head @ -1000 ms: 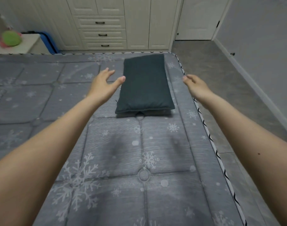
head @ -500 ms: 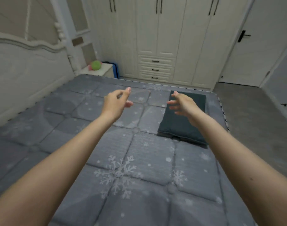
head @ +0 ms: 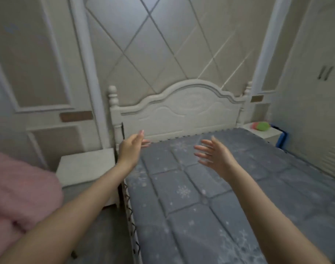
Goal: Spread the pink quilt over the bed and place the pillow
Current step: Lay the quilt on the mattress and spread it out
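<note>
both your arms are stretched forward at roughly the same height, palms facing each other. your left hand floats over the left edge of the mattress near the headboard corner, fingers straight and relaxed, thumb up, holding nothing. your right hand is over the mattress itself, fingers spread and slightly bent, also holding nothing. neither hand touches the bed.

pink quilt sits bunched in a heap at the far left, off the bed, beside the white nightstand and partly behind your left forearm. surface looks soft and ribbed, frame is blurred so no finer detail. what it rests on can't be told. the pillow isn't in this view.

mattress is bare, grey, quilted into squares with white snowflake print and a black-and-white corded edge. white carved headboard stands against a diamond-panelled wall. second nightstand on the far side carries a green and pink object, too blurred to identify. white wardrobe with dark handles on the right.

no readable writing, labels or brands anywhere.
</note>
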A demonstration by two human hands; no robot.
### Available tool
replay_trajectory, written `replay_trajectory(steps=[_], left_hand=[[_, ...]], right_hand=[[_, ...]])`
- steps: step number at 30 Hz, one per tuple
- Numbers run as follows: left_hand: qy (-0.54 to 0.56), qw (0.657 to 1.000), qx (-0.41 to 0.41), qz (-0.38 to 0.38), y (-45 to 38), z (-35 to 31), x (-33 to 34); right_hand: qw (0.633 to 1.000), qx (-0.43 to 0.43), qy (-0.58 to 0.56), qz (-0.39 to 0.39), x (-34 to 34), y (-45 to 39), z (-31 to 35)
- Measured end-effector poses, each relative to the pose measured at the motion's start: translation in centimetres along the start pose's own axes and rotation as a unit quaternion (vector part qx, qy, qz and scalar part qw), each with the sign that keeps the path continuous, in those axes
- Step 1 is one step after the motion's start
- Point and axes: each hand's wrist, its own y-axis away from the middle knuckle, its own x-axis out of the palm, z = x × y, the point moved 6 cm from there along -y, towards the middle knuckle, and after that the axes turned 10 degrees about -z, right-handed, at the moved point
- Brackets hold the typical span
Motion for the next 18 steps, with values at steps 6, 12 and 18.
replay_trajectory(steps=[6,12,18], left_hand=[[-0.029,0.987,-0.033,-0.152,-5.7,4.4,-22.4],[0.009,0.947,-0.053,-0.315,-11.4,9.2,-41.9],[0.082,0.907,-0.069,-0.408,-13.7,12.7,-51.9]], right_hand=[[0.987,0.034,0.040,0.154,24.3,-2.5,-4.3],[0.954,0.016,0.144,0.263,45.7,-3.1,-9.1],[0.930,-0.021,0.191,0.314,58.9,-4.2,-13.0]])
